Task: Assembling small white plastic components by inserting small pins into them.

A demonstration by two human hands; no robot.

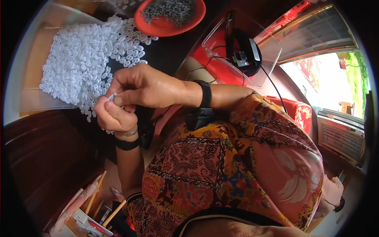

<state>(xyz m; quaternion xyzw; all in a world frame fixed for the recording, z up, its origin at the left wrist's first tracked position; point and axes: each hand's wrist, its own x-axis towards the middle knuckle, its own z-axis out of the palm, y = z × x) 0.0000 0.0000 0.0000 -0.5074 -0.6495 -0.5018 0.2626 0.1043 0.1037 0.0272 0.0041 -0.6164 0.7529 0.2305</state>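
Observation:
My right hand [144, 87] and my left hand [115, 117] meet over the near edge of a heap of small white plastic clips [79, 59]. Thumb and fingers of both hands pinch one small white clip [112, 96] between them. Its far side is hidden by my fingertips. The loose clips are oval with a hole and spread from a clear tray [51, 103] onto the dark table [158, 53]. Beyond my hands, an orange plate [152, 28] carries a pile of small grey metal nails [169, 11].
Right of the table, a clear plastic bin [215, 29] has a black device [246, 55] with cables at it. A dark wooden panel [43, 154] lies at the left. Sticks and small items fill a box [89, 221] at lower left. Patterned cloth [205, 162] covers my lap.

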